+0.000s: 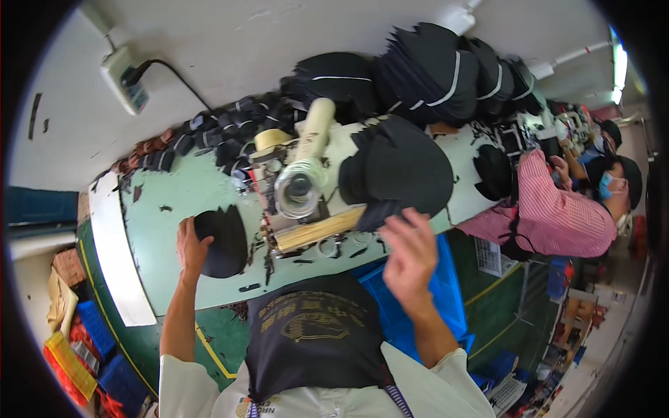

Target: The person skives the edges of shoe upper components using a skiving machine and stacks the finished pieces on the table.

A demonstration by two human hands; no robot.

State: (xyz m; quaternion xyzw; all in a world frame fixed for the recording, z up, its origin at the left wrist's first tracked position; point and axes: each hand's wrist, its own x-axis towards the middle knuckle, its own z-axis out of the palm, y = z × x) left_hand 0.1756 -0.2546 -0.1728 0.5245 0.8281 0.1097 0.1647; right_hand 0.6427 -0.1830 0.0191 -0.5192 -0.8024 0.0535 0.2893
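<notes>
On the left of the pale green worktable lies a black flat cut piece, or a small stack of them [224, 242], with jagged edges. My left hand [191, 247] rests against its left edge, fingers stretched out and thumb on top. My right hand [410, 256] is raised beyond the table's front edge, smeared by motion. Its fingertips are beside a small black piece [380, 214]; whether they grip it cannot be made out. A bench machine [300, 188] with a pale cylinder and clear round guard stands between the hands. Right of it sits a larger black stack [411, 167].
Tied bundles of black pieces [432, 73] line the wall, beside smaller dark rolls [237, 125]. A blue crate [446, 292] stands below my right arm. A person in a pink striped top [557, 209] works to the right. Scraps and a small dark tool [249, 287] lie along the front.
</notes>
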